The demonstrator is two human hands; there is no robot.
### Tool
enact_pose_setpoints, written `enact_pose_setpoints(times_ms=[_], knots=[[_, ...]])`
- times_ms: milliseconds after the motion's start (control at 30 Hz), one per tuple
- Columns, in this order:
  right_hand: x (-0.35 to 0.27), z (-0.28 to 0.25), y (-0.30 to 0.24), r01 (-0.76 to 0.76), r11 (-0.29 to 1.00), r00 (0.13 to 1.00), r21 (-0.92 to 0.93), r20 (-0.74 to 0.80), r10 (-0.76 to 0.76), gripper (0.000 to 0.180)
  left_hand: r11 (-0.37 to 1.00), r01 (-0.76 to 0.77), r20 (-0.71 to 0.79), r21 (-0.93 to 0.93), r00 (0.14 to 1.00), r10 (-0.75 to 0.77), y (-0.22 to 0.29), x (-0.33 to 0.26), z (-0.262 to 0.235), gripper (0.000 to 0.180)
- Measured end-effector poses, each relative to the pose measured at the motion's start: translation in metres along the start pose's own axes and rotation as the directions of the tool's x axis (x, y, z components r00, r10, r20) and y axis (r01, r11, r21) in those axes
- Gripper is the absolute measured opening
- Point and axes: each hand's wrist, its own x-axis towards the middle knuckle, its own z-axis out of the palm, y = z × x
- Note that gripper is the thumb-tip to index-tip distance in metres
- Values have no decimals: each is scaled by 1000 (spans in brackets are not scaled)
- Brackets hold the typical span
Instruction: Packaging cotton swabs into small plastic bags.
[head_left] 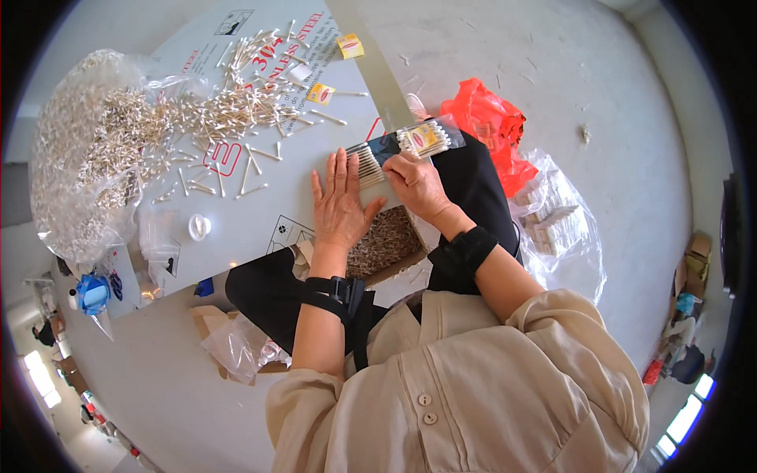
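Note:
Near the table's right edge, my left hand (pixel 342 203) lies flat with its fingers stretched out. Its fingertips touch the left end of a neat row of cotton swabs (pixel 367 167). My right hand (pixel 419 186) is closed at the other end of that row, fingers curled together; whatever they pinch is hidden. Just beyond it lies a clear packet of cotton swabs (pixel 435 135) with a yellow label card (pixel 424 139) on top. A dark strip shows between the row and the packet.
Loose swabs (pixel 229 114) spread from a big clear bag (pixel 87 158) across the grey table (pixel 272 185). Nearby are yellow cards (pixel 350 46) and a small white round container (pixel 199 227). A swab-filled box (pixel 386 244) sits below; red (pixel 489 130) and clear bags (pixel 556 221) lie right.

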Motion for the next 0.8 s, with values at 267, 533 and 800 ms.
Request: enact_pose_setpoints(times_ms=[267, 533, 800], knots=[[-1, 3, -1, 61, 993, 998, -105, 6, -61, 8, 1000, 17, 7, -2, 1000, -17, 1, 1, 1, 91], [0, 3, -3, 30, 997, 1000, -70, -4, -30, 5, 1000, 18, 3, -5, 1000, -18, 1, 1, 1, 91], [3, 7, -4, 10, 995, 1000, -98, -5, -11, 6, 1000, 20, -11, -9, 1000, -20, 2, 1, 1, 91]])
